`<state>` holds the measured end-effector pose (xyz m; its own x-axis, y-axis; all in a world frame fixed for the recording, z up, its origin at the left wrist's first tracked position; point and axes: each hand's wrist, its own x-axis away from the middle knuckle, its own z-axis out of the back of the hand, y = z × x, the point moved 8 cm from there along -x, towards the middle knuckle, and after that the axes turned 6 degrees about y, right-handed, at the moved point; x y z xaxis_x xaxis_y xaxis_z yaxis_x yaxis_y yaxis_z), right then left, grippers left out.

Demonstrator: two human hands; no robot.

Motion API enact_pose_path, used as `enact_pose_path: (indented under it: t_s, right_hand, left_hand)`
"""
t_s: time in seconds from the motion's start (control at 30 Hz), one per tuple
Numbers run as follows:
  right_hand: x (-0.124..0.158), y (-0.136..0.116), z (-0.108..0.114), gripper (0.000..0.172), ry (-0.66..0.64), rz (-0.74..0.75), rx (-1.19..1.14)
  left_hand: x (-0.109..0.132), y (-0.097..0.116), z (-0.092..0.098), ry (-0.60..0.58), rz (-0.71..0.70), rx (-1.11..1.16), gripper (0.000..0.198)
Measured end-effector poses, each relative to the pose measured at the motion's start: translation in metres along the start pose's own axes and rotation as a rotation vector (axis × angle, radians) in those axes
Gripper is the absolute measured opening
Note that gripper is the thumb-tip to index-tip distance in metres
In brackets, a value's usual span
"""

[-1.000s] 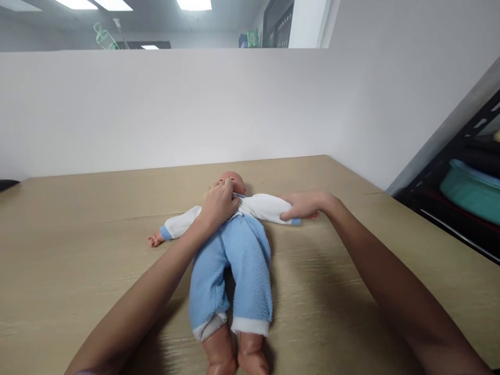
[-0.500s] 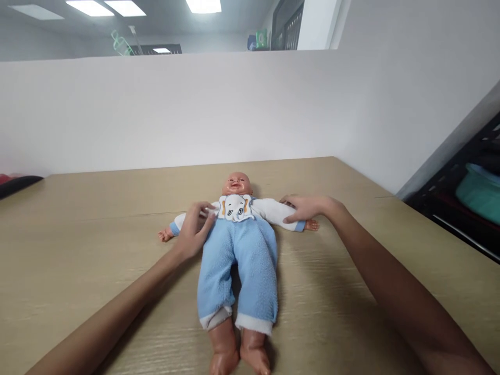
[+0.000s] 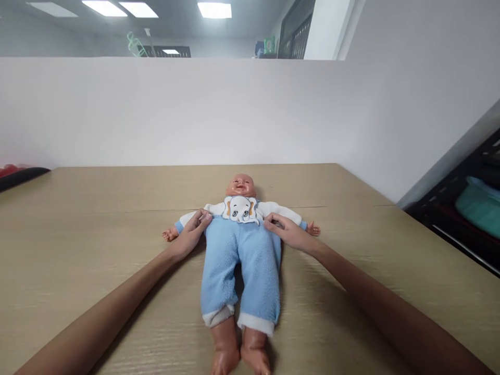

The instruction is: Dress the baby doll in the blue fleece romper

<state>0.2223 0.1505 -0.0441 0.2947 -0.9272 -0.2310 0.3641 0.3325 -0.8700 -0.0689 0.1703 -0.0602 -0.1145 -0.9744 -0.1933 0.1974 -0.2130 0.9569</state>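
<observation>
A baby doll (image 3: 241, 186) lies on its back, its head toward the wall and its arms spread. It wears a white top (image 3: 269, 208) with blue cuffs and light blue fleece trousers (image 3: 222, 255) with white hems. An elephant face patch (image 3: 241, 210) covers its chest. My left hand (image 3: 193, 230) is closed at the left edge of the trousers' waist, thumb and fingertips together. On the opposite side my right hand (image 3: 291, 233) pinches the waist edge by the elephant's trunk. The doll's bare feet (image 3: 224, 357) point toward me.
The doll rests on a wooden table (image 3: 117, 250) with a seam across it. A white wall (image 3: 175, 112) rises behind. To the right stands a black rack (image 3: 441, 208) holding a teal item (image 3: 478, 205). A black-edged red object (image 3: 11, 171) sits at the far left.
My right hand has moved from the doll's sleeve inward to the waist of the trousers. My left hand's fingers have closed at the waist edge. The view has shifted slightly.
</observation>
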Motion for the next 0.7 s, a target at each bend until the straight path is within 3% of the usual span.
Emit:
enact_pose_path:
  t_s: [0.13,0.27,0.47,0.6,0.7]
  right_hand:
    - [-0.011,0.011,0.005,0.055,0.056,-0.087,-0.17]
    - [-0.014,0.009,0.007,0.051,0.159,-0.004,-0.209]
    - [0.003,-0.001,0.019,0.022,0.324,0.234,0.347]
    - [0.011,-0.002,0.036,0.046,0.302,0.289,0.811]
    - [0.011,0.005,0.052,0.053,0.268,0.248,0.949]
  left_hand:
    - [-0.004,-0.001,-0.001,0.041,0.029,0.013,0.051]
    - [-0.004,0.007,-0.004,-0.039,-0.036,-0.103,0.045]
    - [0.002,0.023,0.005,0.053,-0.325,-0.546,0.029]
    - [0.004,0.023,0.011,0.146,-0.398,-0.65,0.016]
    - [0.005,0.03,0.018,0.237,-0.361,-0.548,0.014]
